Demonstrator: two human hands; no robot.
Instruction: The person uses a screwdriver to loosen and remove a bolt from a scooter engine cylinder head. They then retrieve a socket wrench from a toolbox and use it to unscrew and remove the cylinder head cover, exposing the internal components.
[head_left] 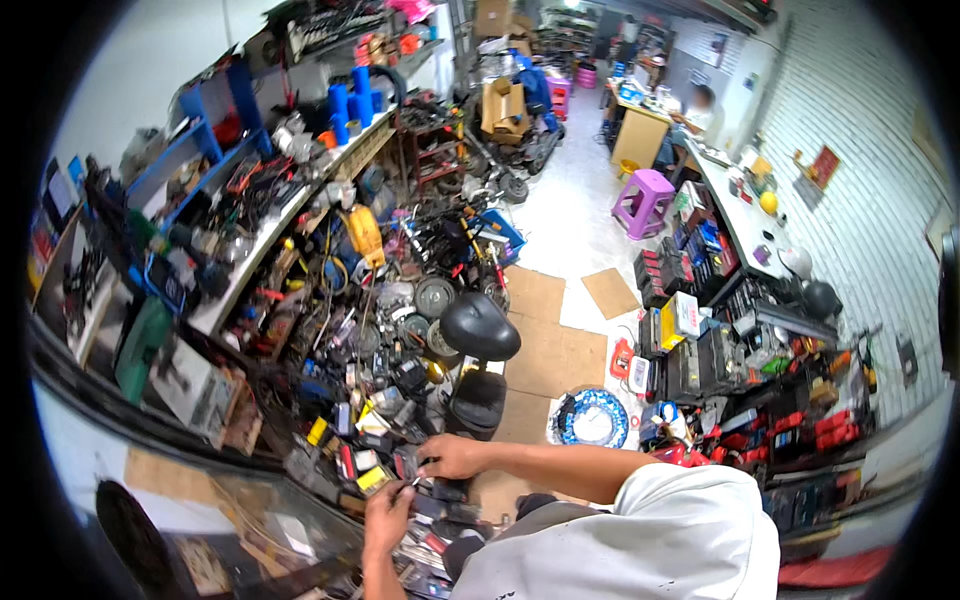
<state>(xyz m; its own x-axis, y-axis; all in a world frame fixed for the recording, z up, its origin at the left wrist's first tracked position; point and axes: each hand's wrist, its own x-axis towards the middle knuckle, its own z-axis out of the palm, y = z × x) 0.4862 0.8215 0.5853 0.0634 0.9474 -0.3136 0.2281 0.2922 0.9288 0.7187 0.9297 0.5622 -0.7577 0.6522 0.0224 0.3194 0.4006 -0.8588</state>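
Note:
In the head view my left hand [390, 510] is raised among jumbled parts at the lower middle, fingers curled around a small thin item [413, 484] that I cannot make out clearly. My right hand [455, 455] reaches in from the right with bent fingers at a dark small part [408, 462]; whether it grips that part is unclear. Beside my hands lie a yellow box [372, 478] and a red-and-black piece [348, 462]. A black saddle [478, 325] stands just beyond them.
Cluttered shelves [260, 195] line the left wall. Cardboard sheets [550, 360] cover the aisle, with a blue ring-shaped coil [590, 420] on them. Stacked batteries [690, 350] sit along the right bench [745, 235]. A purple stool [642, 205] and a seated person [690, 120] are farther back.

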